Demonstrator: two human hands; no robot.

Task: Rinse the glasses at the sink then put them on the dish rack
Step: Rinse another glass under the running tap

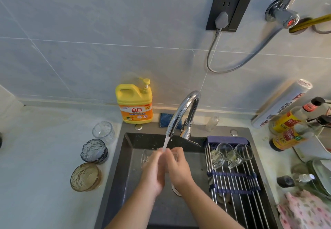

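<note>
Over the dark sink (129,150), my left hand (154,168) and my right hand (177,166) both hold a clear glass (145,158) under the water running from the chrome faucet (182,110). The hands hide most of the glass, and only its left side shows. Two clear glasses (221,154) (240,155) lie on the roll-up dish rack (232,180) over the sink's right half. On the counter to the left stand a clear glass (103,132), a blue-grey glass (94,151) and an amber glass (85,177).
A yellow dish soap bottle (134,101) and a blue sponge (165,119) sit behind the sink. Sauce bottles (286,130), a foil roll (281,103), a small spray bottle (295,179) and a pink cloth (304,209) crowd the right counter.
</note>
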